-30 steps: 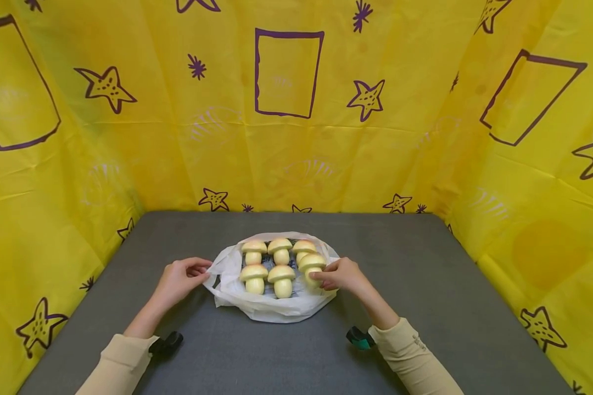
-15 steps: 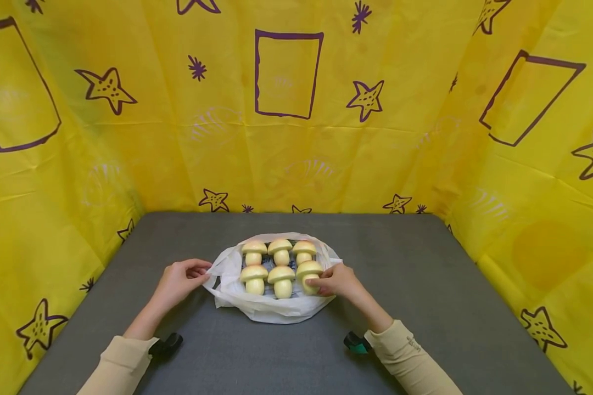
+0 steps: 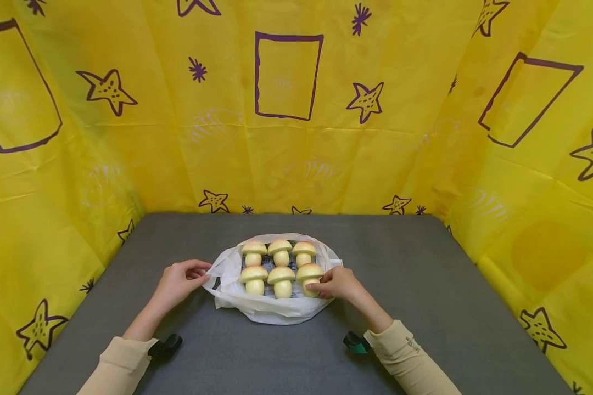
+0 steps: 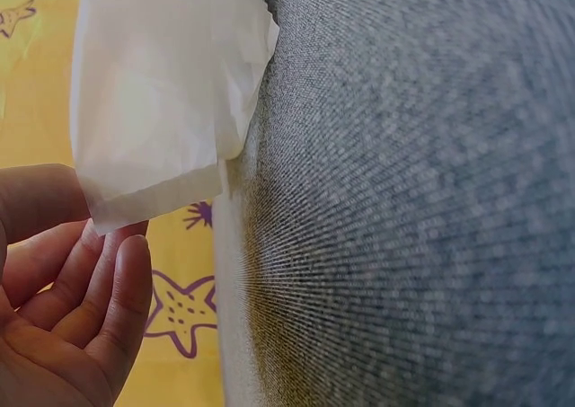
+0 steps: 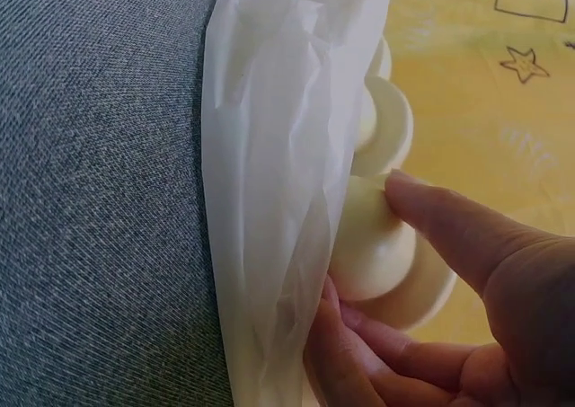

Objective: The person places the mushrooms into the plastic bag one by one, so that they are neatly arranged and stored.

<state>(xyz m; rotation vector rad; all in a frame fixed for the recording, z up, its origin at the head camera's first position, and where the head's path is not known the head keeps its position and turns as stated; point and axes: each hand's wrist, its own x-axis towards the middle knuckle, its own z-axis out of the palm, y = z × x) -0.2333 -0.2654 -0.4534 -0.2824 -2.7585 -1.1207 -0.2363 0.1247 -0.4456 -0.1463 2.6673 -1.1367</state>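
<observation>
A white plastic bag (image 3: 272,312) lies spread on the table, its opening facing up. Several pale yellow toy mushrooms (image 3: 280,249) sit inside it in two rows. My left hand (image 3: 180,277) pinches the bag's left edge; in the left wrist view the thumb and fingers meet at the corner of the white plastic (image 4: 148,110). My right hand (image 3: 338,282) holds the stem of the front right mushroom (image 3: 309,271), thumb on one side and fingers on the other. In the right wrist view that stem (image 5: 373,245) shows behind the bag's rim, and the bag's side hides its lower part.
The dark grey table (image 3: 296,362) reaches back to a yellow cloth backdrop (image 3: 296,164) with purple starfish drawings, which also stands at both sides. Black wrist straps (image 3: 166,346) sit at both cuffs.
My right hand has lowered the mushroom toward me into the front right spot, in line with its row. The left hand keeps its place at the bag's edge.
</observation>
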